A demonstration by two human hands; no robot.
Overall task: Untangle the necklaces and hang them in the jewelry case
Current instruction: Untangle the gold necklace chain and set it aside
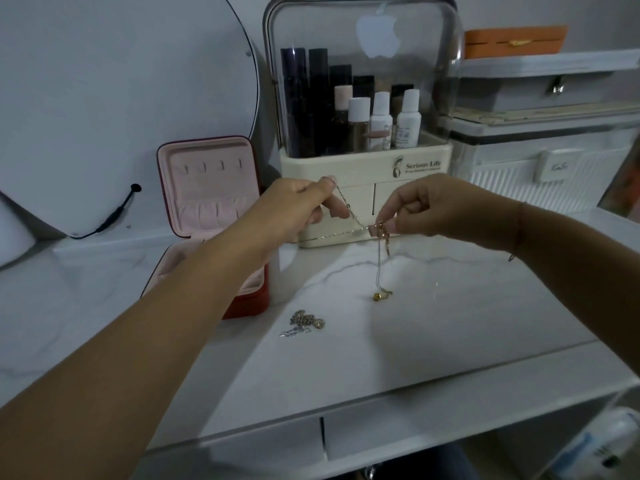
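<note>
Though held clear of the table [450, 323], far from safe. Pinches a taut stretch of the thin necklace [356, 223] between thumb and forefinger of the left hand [298, 206], other fingers curled below. Pinches the knot [382, 230] with the fingertips of the right hand [436, 209], just in front of the cream organiser [346, 168]. Lets the rest of the chain hang from the knot down to a gold pendant [376, 296]; cannot tell whether touching the tabletop.

Could tighten the knot by drawing the hands apart. Could snap so fine a chain with one hard tug. Could lose the pinch and drop everything beside the second tangle [304, 322] lying near, left of the pendant, and mix the two.

Leaves the jewelry case [180, 188] open at far left, lid upright, its hooks bare, base partly hidden behind the left forearm.

Reads "Serious Life" [423, 165] on the organiser's front; smaller print beneath too fine to make out. Shows a white apple logo [376, 31] on the clear cover. Carries a script word on the tag [557, 167] of the ribbed box at right, illegible. Bottle labels too small to read.
</note>
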